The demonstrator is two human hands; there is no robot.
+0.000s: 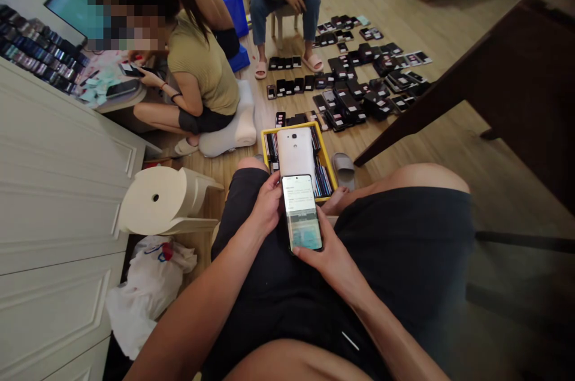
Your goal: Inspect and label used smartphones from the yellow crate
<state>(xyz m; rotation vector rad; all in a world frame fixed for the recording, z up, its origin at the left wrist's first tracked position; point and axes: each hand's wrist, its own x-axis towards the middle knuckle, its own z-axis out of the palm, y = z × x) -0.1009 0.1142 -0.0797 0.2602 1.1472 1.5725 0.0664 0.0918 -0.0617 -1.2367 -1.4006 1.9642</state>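
Note:
My right hand (326, 249) is wrapped round a lit smartphone (302, 210), its thumb over the lower left of the screen. Just beyond it a white phone (296, 153) shows its back, with a camera lens near the top. My left hand (268, 204) grips the white phone's lower left edge, close beside the lit one. The lit phone overlaps the white one's lower end. Under and past both phones stands a yellow crate (332, 174), with phones standing in rows in it.
Many phones (344, 99) lie in rows on the wooden floor ahead. A person (204, 78) sits on a cushion at left, holding a phone; another person (285, 3) sits facing me. A cream stool (153, 198) and a plastic bag (148, 285) are at my left, dark furniture (507, 63) at right.

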